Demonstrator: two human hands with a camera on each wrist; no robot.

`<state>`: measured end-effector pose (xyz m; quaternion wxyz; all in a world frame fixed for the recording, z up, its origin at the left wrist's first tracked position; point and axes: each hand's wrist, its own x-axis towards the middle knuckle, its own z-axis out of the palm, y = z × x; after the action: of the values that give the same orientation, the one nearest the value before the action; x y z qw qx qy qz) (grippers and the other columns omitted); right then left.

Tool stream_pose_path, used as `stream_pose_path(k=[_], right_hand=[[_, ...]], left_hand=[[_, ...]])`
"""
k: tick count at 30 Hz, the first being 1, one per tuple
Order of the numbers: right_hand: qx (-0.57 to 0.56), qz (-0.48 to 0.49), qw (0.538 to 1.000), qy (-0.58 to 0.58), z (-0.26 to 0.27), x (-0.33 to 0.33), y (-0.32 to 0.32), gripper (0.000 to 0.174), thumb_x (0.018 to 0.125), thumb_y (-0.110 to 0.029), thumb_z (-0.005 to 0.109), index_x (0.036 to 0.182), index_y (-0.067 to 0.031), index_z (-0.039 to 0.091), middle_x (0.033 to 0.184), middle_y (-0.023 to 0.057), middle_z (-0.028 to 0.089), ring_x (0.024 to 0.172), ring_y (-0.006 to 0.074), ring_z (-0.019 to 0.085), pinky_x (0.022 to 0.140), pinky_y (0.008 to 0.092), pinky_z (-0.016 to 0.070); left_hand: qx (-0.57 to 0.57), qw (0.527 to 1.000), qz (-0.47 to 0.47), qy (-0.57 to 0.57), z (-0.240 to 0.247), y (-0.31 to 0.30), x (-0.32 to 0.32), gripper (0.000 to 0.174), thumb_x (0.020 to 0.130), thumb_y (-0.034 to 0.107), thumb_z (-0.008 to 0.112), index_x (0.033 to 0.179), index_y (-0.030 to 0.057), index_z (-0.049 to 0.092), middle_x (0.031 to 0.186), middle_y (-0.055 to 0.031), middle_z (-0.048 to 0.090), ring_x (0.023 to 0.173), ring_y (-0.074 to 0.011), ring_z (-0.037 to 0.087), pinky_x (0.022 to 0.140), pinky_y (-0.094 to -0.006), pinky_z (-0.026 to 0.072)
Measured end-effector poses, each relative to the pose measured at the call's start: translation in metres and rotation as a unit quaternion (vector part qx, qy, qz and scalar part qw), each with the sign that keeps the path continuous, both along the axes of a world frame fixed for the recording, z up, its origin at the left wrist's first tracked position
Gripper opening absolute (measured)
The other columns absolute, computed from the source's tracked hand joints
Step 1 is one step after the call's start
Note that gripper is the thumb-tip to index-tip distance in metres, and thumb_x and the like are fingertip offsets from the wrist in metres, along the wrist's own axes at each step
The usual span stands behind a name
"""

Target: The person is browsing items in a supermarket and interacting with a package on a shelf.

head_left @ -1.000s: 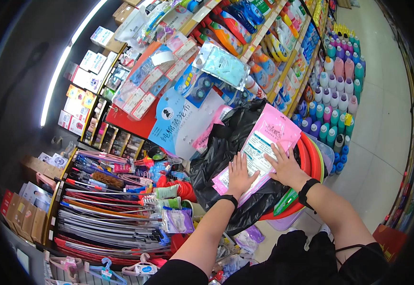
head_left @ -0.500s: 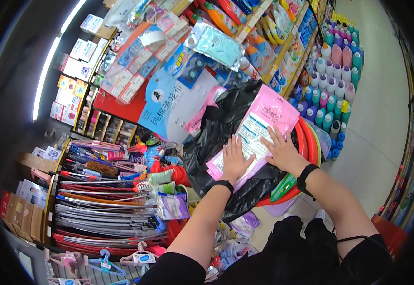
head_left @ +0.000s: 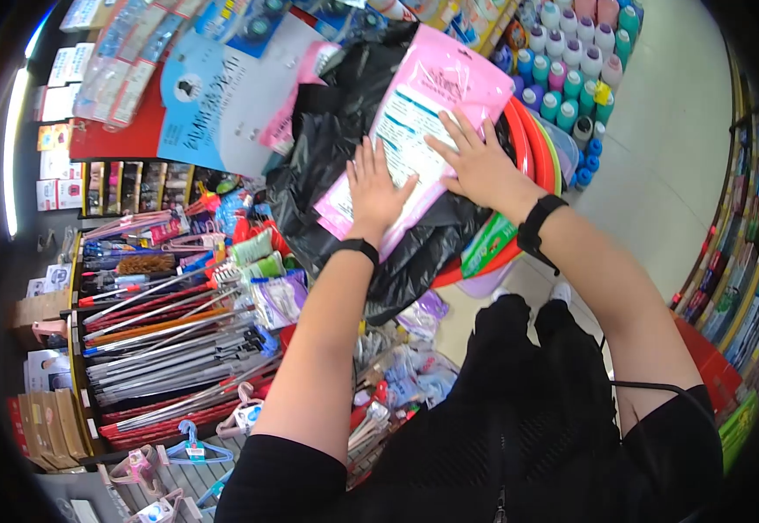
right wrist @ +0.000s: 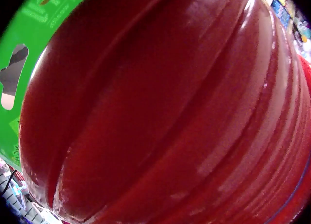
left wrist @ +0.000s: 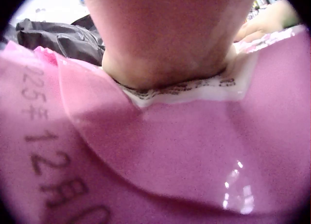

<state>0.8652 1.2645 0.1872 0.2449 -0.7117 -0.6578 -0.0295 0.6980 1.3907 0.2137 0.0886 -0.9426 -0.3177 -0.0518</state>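
A pink plastic packet (head_left: 462,74) with a white printed label lies on a crumpled black plastic bag (head_left: 410,279), over a stack of red basins (head_left: 519,144). My left hand (head_left: 378,193) rests flat on the packet's lower part, fingers spread. Higher on the right side, my right hand (head_left: 477,167) also lies flat, its fingertips on the label. The left wrist view shows the heel of the left hand (left wrist: 165,44) on the pink packet (left wrist: 194,141), with printed date marks. In the right wrist view, a ridged red basin (right wrist: 146,97) fills most of the frame, beside a green package (right wrist: 9,136).
Left of the basins lie a blue-and-white display card (head_left: 214,105), bundled poles (head_left: 170,357) and hangers (head_left: 192,449). Rows of bottles (head_left: 571,52) stand on the floor at upper right, beside a tiled aisle (head_left: 658,131). Shelves (head_left: 737,235) line the far right.
The head view has tilted down and right, so the packet, hands and shelves sit higher and further left. Both hands stay flat on the packet.
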Motion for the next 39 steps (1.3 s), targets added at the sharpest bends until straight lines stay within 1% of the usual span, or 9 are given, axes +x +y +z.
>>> stream_pose_path(k=[5, 6, 7, 9, 23, 26, 30, 33, 39], right_hand=[[0.005, -0.009, 1.000, -0.017, -0.0039, -0.0009, 0.0018, 0.064, 0.076, -0.039, 0.054, 0.131, -0.0175, 0.029, 0.139, 0.0160, 0.015, 0.129, 0.0315, 0.011, 0.095, 0.0557, 0.0223], [0.000, -0.009, 1.000, -0.015, -0.0053, -0.0009, 0.0028, 0.065, 0.076, -0.040, 0.054, 0.131, -0.0180, 0.029, 0.139, 0.0155, 0.014, 0.129, 0.0311, 0.010, 0.096, 0.0560, 0.0204], [-0.004, -0.009, 1.000, -0.014, -0.0066, -0.0006, 0.0042, 0.065, 0.076, -0.041, 0.053, 0.132, -0.0185, 0.029, 0.140, 0.0150, 0.013, 0.130, 0.0306, 0.008, 0.096, 0.0564, 0.0185], [-0.012, -0.009, 1.000, -0.013, -0.0066, -0.0014, 0.0041, 0.065, 0.076, -0.041, 0.053, 0.132, -0.0190, 0.028, 0.140, 0.0142, 0.012, 0.130, 0.0300, 0.006, 0.097, 0.0568, 0.0164], [-0.012, -0.013, 1.000, -0.021, -0.0076, -0.0015, 0.0054, 0.064, 0.077, -0.041, 0.052, 0.132, -0.0196, 0.028, 0.141, 0.0134, 0.010, 0.130, 0.0295, 0.007, 0.097, 0.0566, 0.0178], [-0.010, -0.014, 1.000, -0.020, -0.0074, -0.0018, 0.0048, 0.064, 0.077, -0.041, 0.052, 0.132, -0.0197, 0.028, 0.141, 0.0133, 0.011, 0.130, 0.0295, 0.007, 0.097, 0.0566, 0.0178], [-0.011, -0.012, 1.000, -0.018, -0.0071, -0.0016, 0.0045, 0.064, 0.077, -0.041, 0.052, 0.132, -0.0198, 0.027, 0.141, 0.0131, 0.011, 0.130, 0.0294, 0.007, 0.097, 0.0566, 0.0176], [0.004, -0.013, 1.000, -0.014, -0.0076, -0.0016, 0.0042, 0.063, 0.077, -0.038, 0.054, 0.132, -0.0187, 0.028, 0.140, 0.0137, 0.013, 0.129, 0.0301, 0.011, 0.096, 0.0558, 0.0202], [0.004, -0.012, 1.000, -0.009, -0.0070, -0.0015, 0.0040, 0.063, 0.078, -0.037, 0.054, 0.132, -0.0184, 0.028, 0.140, 0.0138, 0.012, 0.129, 0.0303, 0.011, 0.096, 0.0558, 0.0197]], left_hand=[[-0.007, 1.000, 0.002, 0.002, -0.0036, 0.0028, -0.0011, 0.084, 0.073, 0.050, 0.052, 0.131, -0.0007, 0.019, 0.136, -0.0208, 0.018, 0.127, -0.0318, 0.015, 0.103, -0.0458, 0.0090], [-0.006, 1.000, 0.002, 0.001, -0.0032, 0.0025, -0.0013, 0.084, 0.073, 0.051, 0.052, 0.131, -0.0006, 0.019, 0.136, -0.0209, 0.018, 0.127, -0.0319, 0.015, 0.103, -0.0459, 0.0090], [0.000, 1.000, -0.009, -0.003, -0.0022, 0.0014, -0.0013, 0.081, 0.075, 0.047, 0.052, 0.130, -0.0015, 0.018, 0.134, -0.0233, 0.020, 0.125, -0.0349, 0.018, 0.101, -0.0478, 0.0119], [-0.001, 1.000, -0.012, -0.006, -0.0028, 0.0015, -0.0023, 0.081, 0.075, 0.047, 0.052, 0.131, -0.0012, 0.018, 0.135, -0.0230, 0.020, 0.126, -0.0348, 0.018, 0.101, -0.0478, 0.0119], [-0.010, 1.000, 0.001, -0.004, -0.0054, 0.0042, -0.0028, 0.084, 0.074, 0.052, 0.051, 0.132, 0.0001, 0.018, 0.137, -0.0204, 0.017, 0.127, -0.0320, 0.015, 0.103, -0.0460, 0.0085], [0.000, 1.000, -0.007, -0.001, -0.0051, 0.0037, -0.0029, 0.082, 0.075, 0.049, 0.050, 0.131, -0.0012, 0.018, 0.135, -0.0224, 0.019, 0.127, -0.0336, 0.017, 0.102, -0.0472, 0.0107], [-0.003, 1.000, -0.002, 0.000, -0.0061, 0.0042, -0.0030, 0.083, 0.075, 0.051, 0.050, 0.131, -0.0006, 0.018, 0.136, -0.0215, 0.018, 0.127, -0.0330, 0.016, 0.102, -0.0466, 0.0098], [-0.004, 1.000, 0.004, -0.001, -0.0078, 0.0052, -0.0036, 0.085, 0.073, 0.053, 0.050, 0.132, 0.0004, 0.017, 0.137, -0.0201, 0.017, 0.127, -0.0321, 0.015, 0.103, -0.0459, 0.0086], [-0.004, 1.000, 0.003, 0.000, -0.0082, 0.0057, -0.0029, 0.085, 0.073, 0.052, 0.050, 0.132, 0.0005, 0.018, 0.137, -0.0201, 0.017, 0.127, -0.0319, 0.015, 0.103, -0.0462, 0.0090]])
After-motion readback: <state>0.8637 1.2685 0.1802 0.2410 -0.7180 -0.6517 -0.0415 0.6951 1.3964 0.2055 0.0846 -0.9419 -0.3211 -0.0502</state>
